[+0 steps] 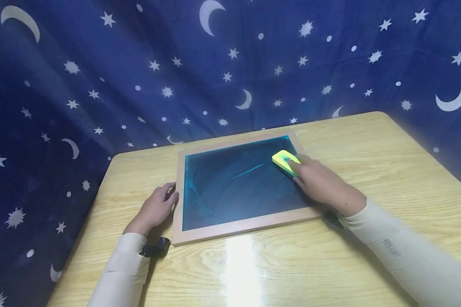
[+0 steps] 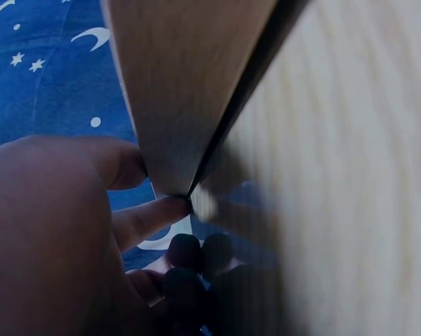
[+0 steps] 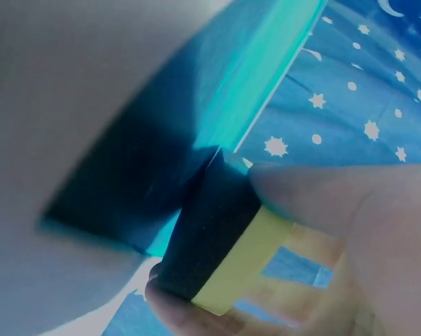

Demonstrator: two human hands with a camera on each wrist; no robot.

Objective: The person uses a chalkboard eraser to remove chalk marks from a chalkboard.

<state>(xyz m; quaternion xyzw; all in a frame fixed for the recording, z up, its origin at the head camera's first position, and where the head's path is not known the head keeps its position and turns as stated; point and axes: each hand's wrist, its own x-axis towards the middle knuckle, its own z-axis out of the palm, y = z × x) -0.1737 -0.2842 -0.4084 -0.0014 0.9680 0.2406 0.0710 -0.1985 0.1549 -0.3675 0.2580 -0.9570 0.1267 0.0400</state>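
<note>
A small chalkboard [image 1: 223,200] with a wooden frame [image 1: 246,224] lies on the table. Its dark surface carries a short cyan line [image 1: 247,171] and faint smears toward the left side. At the right part of the board, my right hand [image 1: 324,185] grips a yellow-topped board eraser [image 1: 279,158]. The right wrist view shows the eraser's dark layer [image 3: 214,220] facing the board, with thumb and fingers on either side. My left hand [image 1: 156,209] rests at the frame's left edge. In the left wrist view, its fingers [image 2: 151,218] touch the frame's side [image 2: 179,84].
The light wooden table [image 1: 199,273] extends around the board and reflects a bright patch at the front. Behind and to the left hangs a blue curtain [image 1: 199,51] with moons and stars. A black strap piece [image 1: 155,247] sits at the left wrist.
</note>
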